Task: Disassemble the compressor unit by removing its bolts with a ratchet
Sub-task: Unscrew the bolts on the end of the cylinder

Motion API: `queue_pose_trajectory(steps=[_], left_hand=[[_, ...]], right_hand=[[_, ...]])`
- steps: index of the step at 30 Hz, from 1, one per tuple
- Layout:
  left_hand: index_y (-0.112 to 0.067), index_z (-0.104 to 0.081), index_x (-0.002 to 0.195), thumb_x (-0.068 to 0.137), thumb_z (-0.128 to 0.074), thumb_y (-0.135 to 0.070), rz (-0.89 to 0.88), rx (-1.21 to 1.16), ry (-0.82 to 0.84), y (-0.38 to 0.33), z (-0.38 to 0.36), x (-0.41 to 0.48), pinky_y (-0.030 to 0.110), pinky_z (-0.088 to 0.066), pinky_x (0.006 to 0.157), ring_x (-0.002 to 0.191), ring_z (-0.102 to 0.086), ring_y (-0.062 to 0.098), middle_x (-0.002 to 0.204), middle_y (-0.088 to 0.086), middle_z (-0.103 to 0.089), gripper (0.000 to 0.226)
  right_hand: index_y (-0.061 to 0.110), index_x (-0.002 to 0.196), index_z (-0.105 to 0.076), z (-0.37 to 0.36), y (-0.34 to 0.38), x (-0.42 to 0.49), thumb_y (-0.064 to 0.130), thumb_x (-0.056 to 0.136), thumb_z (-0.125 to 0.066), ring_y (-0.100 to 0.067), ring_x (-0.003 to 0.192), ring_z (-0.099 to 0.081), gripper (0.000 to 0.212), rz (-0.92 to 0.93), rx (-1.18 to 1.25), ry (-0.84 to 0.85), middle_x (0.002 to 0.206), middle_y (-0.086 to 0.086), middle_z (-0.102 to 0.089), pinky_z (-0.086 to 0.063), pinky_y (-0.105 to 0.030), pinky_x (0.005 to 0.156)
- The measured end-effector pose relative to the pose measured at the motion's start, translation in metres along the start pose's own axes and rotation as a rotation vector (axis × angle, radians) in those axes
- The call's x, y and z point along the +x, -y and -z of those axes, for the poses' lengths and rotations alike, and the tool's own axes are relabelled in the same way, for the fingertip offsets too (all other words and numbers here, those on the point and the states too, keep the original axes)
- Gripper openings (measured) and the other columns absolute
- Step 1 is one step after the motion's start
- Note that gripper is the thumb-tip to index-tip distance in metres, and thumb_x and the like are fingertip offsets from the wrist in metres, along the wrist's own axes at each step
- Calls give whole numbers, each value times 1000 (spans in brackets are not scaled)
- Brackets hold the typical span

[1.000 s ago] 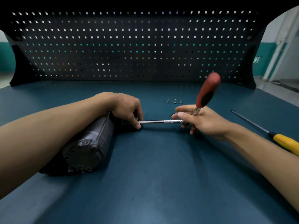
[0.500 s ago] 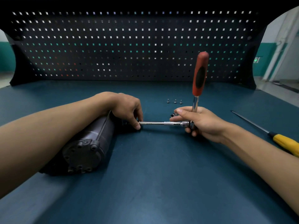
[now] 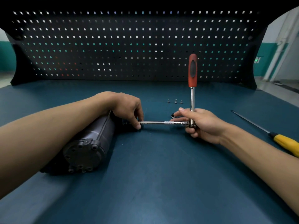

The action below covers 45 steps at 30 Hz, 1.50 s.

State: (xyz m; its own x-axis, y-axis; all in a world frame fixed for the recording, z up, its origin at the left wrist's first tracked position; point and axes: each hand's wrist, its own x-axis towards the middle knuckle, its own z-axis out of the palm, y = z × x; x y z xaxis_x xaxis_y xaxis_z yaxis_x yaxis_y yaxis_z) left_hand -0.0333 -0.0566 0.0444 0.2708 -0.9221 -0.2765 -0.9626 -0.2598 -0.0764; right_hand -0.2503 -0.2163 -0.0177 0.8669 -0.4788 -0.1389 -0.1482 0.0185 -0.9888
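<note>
Compressor unit (image 3: 90, 143) lies on its side on the blue-green bench (image 3: 161, 183), left of centre, with its bolted end cap toward the camera and the left forearm across it. Left hand (image 3: 127, 107) curls over the far end, thumb and forefinger pinching the tip of the extension bar (image 3: 161, 122) where it meets the housing. The bar runs level rightward into the ratchet (image 3: 192, 96) head. Right hand (image 3: 203, 125) grips the ratchet at its head, fingers wrapped round the chrome shank, red handle upright. Three loose bolts (image 3: 175, 101) sit in a row just beyond the bar. A small socket (image 3: 172, 115) lies beside the right fingertips. Yellow-handled screwdriver (image 3: 284, 143) lies well to the right.
</note>
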Motion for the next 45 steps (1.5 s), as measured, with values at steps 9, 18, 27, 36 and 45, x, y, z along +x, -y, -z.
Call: queue_pose_trajectory(steps=[9,18,27,36,45], left_hand=[[-57,-68,85,70,-77,-63,-5,-12,9,2,-1,2,24,-42,65,70,-57,-16,74,-34,-66,18],[-46,-74,93,72,-79,-59,-11,-23,7,3,-1,5,21,-41,61,65,-57,-15,72,-32,-67,26],[-44,-75,92,72,-80,-57,-18,-38,-1,4,-2,6,22,-40,60,62,-57,-16,67,-34,-64,25],[-45,-75,91,70,-81,-57,-12,-47,-7,5,-3,7,22,-40,61,64,-57,-16,68,-35,-65,25],[-43,-75,89,70,-81,-57,-6,-53,-8,5,-2,7,23,-41,63,64,-58,-16,68,-35,-65,25]], right_hand=[[11,115,-61,1,1,-3,38,96,-61,-10,45,-43,33,9,12,2,105,-6,-77,-35,-21,41],[10,121,-60,1,3,-3,47,74,-70,-11,45,-48,60,-5,27,20,106,-6,-77,-37,-20,39],[10,108,-66,-1,5,-5,37,94,-64,-11,43,-49,31,-52,53,-34,66,2,-66,-38,-19,38],[11,93,-64,-2,4,-4,37,92,-66,-12,41,-51,26,-64,80,-68,60,3,-60,-38,-19,37],[11,94,-58,-2,7,-4,39,94,-64,-11,39,-52,28,-101,97,-65,59,0,-67,-40,-18,36]])
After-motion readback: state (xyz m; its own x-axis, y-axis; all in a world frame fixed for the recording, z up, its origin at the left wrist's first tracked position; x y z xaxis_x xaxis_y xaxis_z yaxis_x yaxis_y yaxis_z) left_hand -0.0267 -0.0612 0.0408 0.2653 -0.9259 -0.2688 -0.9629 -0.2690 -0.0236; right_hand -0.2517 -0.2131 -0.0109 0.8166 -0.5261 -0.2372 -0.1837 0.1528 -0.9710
